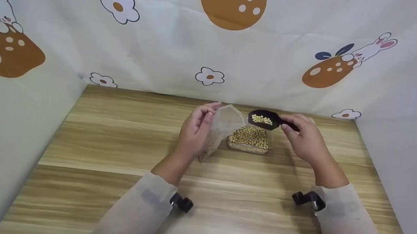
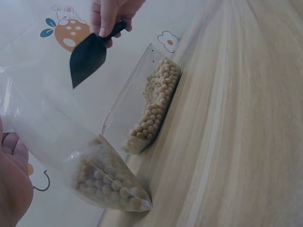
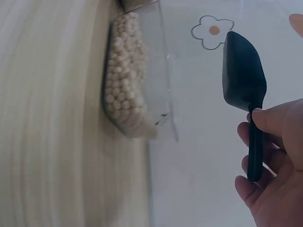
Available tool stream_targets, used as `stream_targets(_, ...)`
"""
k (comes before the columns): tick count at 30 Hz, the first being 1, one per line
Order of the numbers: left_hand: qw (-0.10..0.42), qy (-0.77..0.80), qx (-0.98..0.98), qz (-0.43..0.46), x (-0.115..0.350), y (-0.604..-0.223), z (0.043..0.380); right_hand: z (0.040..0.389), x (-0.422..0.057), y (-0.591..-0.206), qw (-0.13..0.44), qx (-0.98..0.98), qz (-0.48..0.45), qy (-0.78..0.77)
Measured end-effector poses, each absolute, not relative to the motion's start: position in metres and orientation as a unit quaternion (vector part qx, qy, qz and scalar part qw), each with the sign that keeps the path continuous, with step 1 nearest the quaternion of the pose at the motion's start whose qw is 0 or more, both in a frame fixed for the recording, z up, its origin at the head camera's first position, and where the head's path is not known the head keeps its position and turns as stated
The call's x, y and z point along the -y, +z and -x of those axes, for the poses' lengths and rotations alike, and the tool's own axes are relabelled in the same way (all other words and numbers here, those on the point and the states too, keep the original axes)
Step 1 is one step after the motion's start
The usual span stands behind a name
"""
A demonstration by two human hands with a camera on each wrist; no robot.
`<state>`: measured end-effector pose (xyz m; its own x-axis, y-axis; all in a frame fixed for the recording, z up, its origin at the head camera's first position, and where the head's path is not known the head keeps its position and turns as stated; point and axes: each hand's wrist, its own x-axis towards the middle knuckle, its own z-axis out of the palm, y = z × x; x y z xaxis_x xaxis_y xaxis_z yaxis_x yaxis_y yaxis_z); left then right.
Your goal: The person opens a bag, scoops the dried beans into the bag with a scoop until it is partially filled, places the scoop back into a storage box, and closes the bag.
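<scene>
My left hand [image 1: 196, 129] holds a clear plastic bag [image 2: 52, 127] by its upper part, with its mouth spread toward the scoop. Round pale beans [image 2: 111, 182] fill the bag's bottom corner, which hangs down near the tabletop. In my right hand [image 1: 303, 138] is a black scoop [image 3: 244, 71], gripped by its handle between thumb and fingers. A small heap of yellowish beans [image 1: 262, 119] lies in the scoop, which is above the far side of a clear rectangular container [image 1: 249, 150]. Inside that container is a sloping pile of beans [image 3: 125, 71].
The container stands on a wood-grain table [image 1: 112, 184], close to the bag. Behind the table hangs a pale curtain [image 1: 153, 46] printed with rabbits, oranges and flowers, which also closes in both sides. Black wrist cameras [image 1: 182, 203] are strapped over both sleeves.
</scene>
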<state>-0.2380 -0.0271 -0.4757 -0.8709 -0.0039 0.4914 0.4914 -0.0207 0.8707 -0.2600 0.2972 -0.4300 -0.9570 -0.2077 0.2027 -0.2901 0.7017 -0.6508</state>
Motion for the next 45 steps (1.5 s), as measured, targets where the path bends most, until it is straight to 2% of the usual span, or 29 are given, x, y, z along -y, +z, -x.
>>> stream_targets(14,0.172,-0.688,0.682,0.178,0.028,-0.475,0.238,0.243,-0.268,-0.393,0.113,0.904,-0.17,0.375)
stream_targets(26,0.17,-0.673,0.699,0.169,0.028,-0.473,0.236,0.234,-0.239,-0.37,0.14,0.921,-0.213,0.295)
stream_targets(45,0.172,-0.686,0.685,0.175,0.028,-0.475,0.237,0.235,-0.229,-0.364,0.163,0.921,-0.232,0.269)
